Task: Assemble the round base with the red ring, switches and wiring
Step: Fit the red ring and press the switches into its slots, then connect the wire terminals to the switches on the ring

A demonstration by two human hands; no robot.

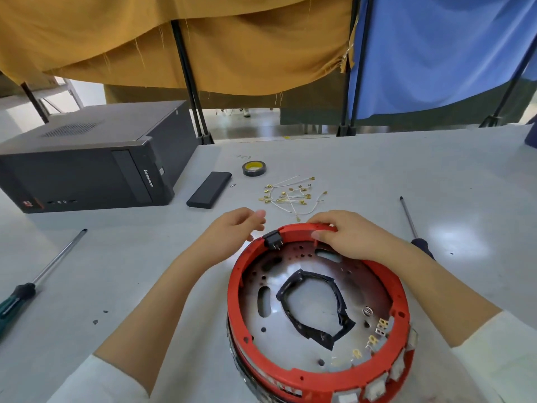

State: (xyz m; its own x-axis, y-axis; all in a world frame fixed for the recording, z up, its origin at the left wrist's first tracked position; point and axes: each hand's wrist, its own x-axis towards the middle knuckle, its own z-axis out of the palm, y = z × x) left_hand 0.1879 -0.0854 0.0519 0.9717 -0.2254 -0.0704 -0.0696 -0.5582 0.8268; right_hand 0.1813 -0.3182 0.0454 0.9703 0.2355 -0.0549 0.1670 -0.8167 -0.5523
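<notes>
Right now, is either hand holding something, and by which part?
The right hand holds the red ring by its far rim, fingers curled over the edge. The left hand holds nothing; it hovers beside the black switch.

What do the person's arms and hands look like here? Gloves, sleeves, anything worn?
Both hands are bare: no gloves, and no rings or watch show. The left hand and right hand come out of white long sleeves pushed up towards the elbows, leaving the forearms uncovered. The left sleeve and right sleeve look plain, with no markings.
</notes>
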